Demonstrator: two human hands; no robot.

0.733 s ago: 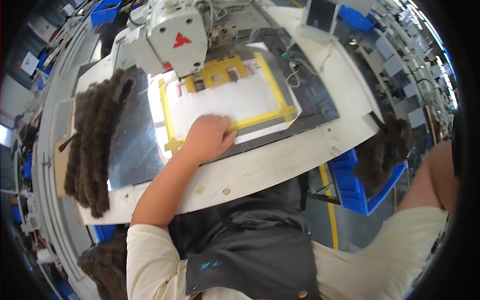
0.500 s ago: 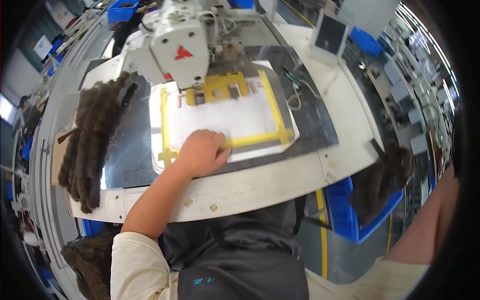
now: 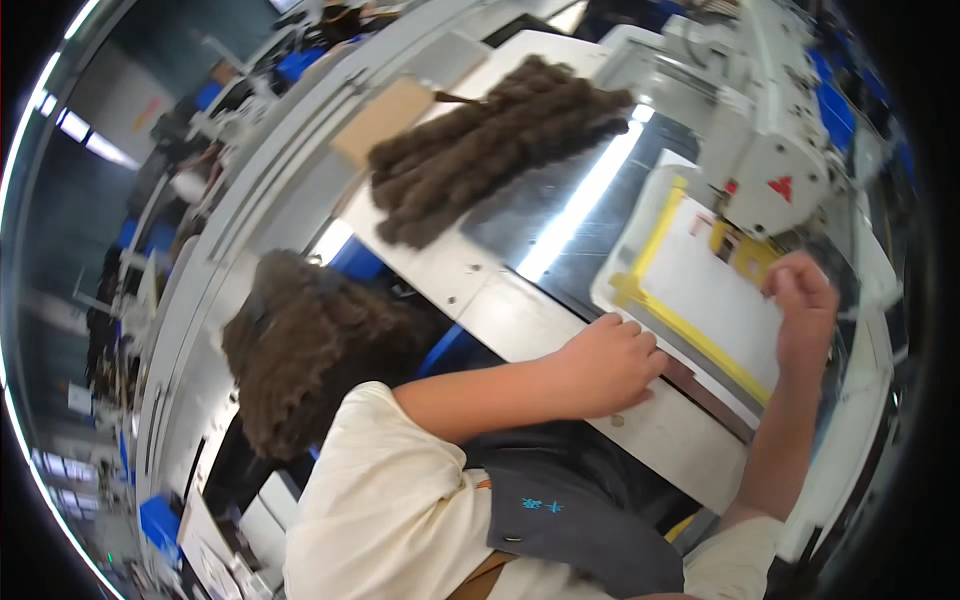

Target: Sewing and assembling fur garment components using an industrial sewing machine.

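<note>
The left hand (image 3: 610, 365) is at the near edge of the tabletop (image 3: 525, 315), fingers curled; the right hand (image 3: 802, 290) is bent beside a yellow template (image 3: 748, 258). I cannot tell whether either grip holds anything. The yellow-taped white sheet (image 3: 705, 285) lies in front of the machine head (image 3: 775, 185), with brown furry strips (image 3: 480, 150) well to its left.

Fur strips (image 3: 490, 150) brown; tape (image 3: 628, 288) yellow; sheet (image 3: 710, 290) white; apron (image 3: 590, 515) grey.
</note>
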